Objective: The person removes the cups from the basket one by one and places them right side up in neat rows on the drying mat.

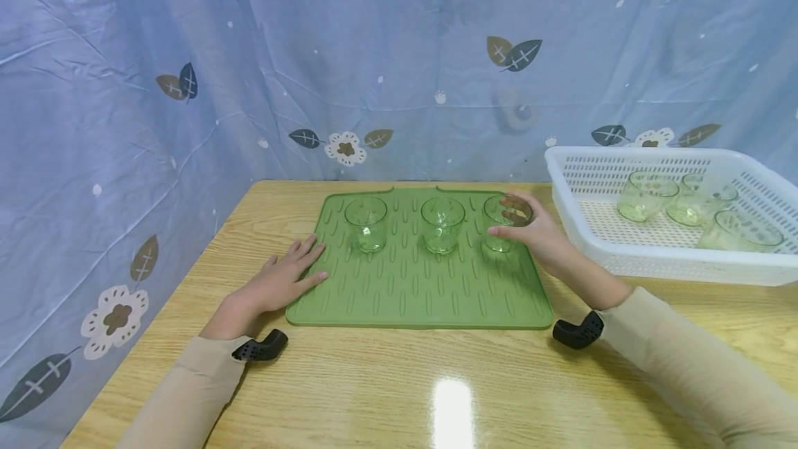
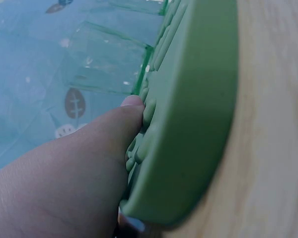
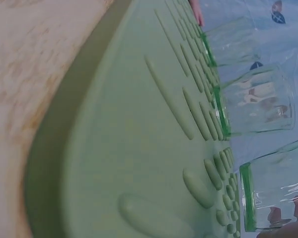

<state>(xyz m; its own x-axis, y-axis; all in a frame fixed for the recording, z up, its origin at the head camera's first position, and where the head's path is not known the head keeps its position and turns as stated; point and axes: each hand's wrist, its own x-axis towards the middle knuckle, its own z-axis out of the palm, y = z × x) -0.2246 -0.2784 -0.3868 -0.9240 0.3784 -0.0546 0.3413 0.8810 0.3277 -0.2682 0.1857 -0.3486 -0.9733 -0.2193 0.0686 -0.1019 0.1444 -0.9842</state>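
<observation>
A green ridged drying mat (image 1: pixel 399 296) lies on the wooden table, with three clear greenish glasses standing upright in a row on it. My right hand (image 1: pixel 542 238) grips the rightmost glass (image 1: pixel 497 231), thumb on the near side and fingers round the far side. In the right wrist view that glass (image 3: pixel 273 193) has its base at the mat's ridges. The middle glass (image 1: pixel 442 227) and the left glass (image 1: pixel 366 226) stand untouched. My left hand (image 1: pixel 287 279) rests with fingers spread at the mat's left edge; its thumb (image 2: pixel 124 116) lies on the ridges in the left wrist view.
A white plastic basket (image 1: pixel 673 260) stands on the right side of the table, with three more glasses inside, one of them a tilted glass (image 1: pixel 742 231). Behind the table hangs a blue patterned curtain (image 1: pixel 399 61). Bare wood (image 1: pixel 349 386) stretches in front of the mat.
</observation>
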